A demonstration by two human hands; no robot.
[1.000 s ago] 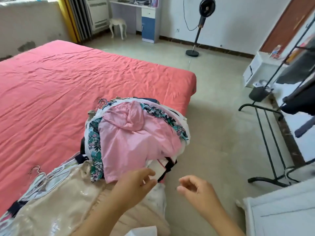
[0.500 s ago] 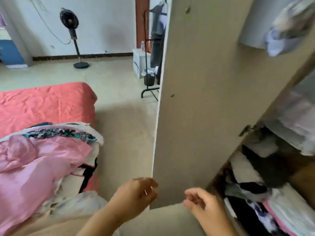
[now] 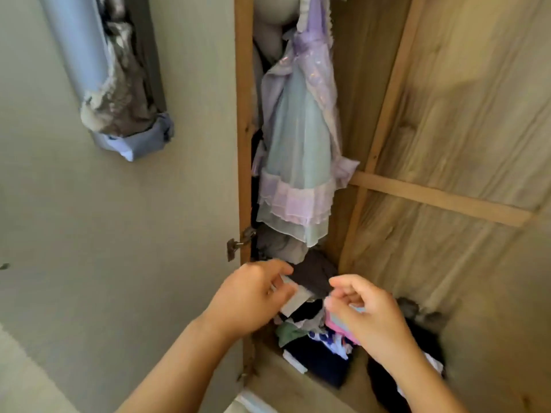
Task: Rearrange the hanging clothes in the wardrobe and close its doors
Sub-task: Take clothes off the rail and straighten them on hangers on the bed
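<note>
Both hands, left (image 3: 253, 296) and right (image 3: 366, 314), hung loosely curled, gripping nothing, w/ lilac dress (image 3: 298, 144) at 12 o'clock inside open wardrobe (image 3: 447, 129).

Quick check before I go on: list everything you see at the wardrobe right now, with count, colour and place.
wardrobe door: one, pale grey-beige, open, left of the opening.
hinge: one, dark metal, where the door meets the frame.
garment on door: one bundle, light blue and grey, hanging on the door's upper part.
hanging dress: one, lilac and pale mint with ruffles, in the opening's upper part.
folded clothes pile: one heap, navy, green, pink, white and black, bottom of the wardrobe.
back panel: one, light wood with cross battens, right.
left hand: fingers loosely curled, in front of the pile; grip unclear.
right hand: fingers curled, over the pile; grip unclear.
</note>
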